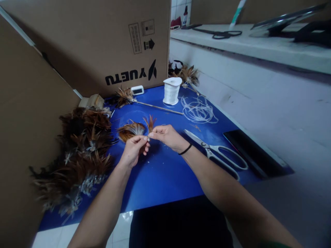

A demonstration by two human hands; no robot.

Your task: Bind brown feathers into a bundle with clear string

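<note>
Left hand, right hand both pinch your small reddish-brown feather tuft, nearer you than white cylindrical spool. Likely bunching step; next move needs steady grip.

A large cardboard box stands at the back of the blue table, its YUETU lettering upside down, with a small white device with a dark display by its foot. Near the table's right edge lies a flat, dark slab, and pale floor tiles show below the front edge. Along the white ledge at upper right are black scissors, a tilted green-and-white tube and a small dark bottle.
</note>
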